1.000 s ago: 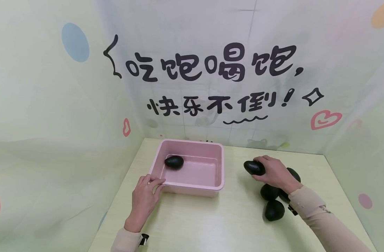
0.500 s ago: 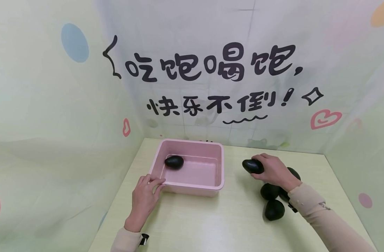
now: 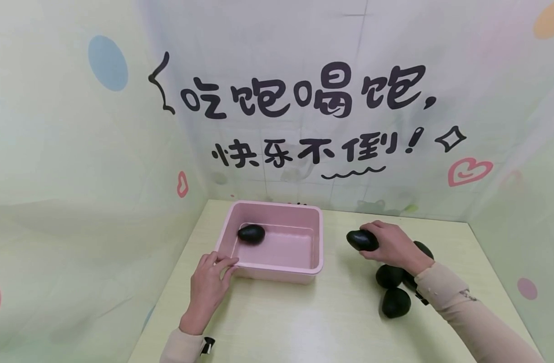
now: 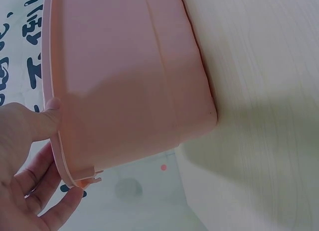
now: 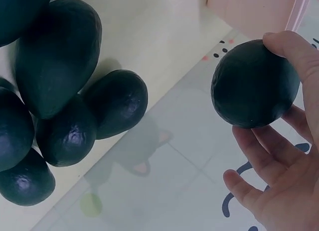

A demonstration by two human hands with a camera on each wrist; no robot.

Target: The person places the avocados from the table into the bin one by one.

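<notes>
A dark avocado (image 3: 362,240) is held up in my right hand (image 3: 390,243), between thumb and fingers, right of the pink bin. In the right wrist view the thumb presses the top of the avocado (image 5: 254,84) and the fingertips lie under it. My left hand (image 3: 210,280) pinches the near left corner of the pink plastic bin (image 3: 277,272). The left wrist view shows the thumb (image 4: 51,116) on the bin's rim and the fingers behind it. One avocado (image 3: 252,233) lies inside the bin, toward its left side.
Several more avocados (image 3: 396,303) lie in a cluster on the pale wooden table (image 3: 304,322) under my right forearm, partly hidden by it. A printed cloth backdrop (image 3: 277,186) rises behind the table and along both sides.
My right hand has moved slightly left with the avocado, toward the bin. The left hand and the bin have stayed in place.
</notes>
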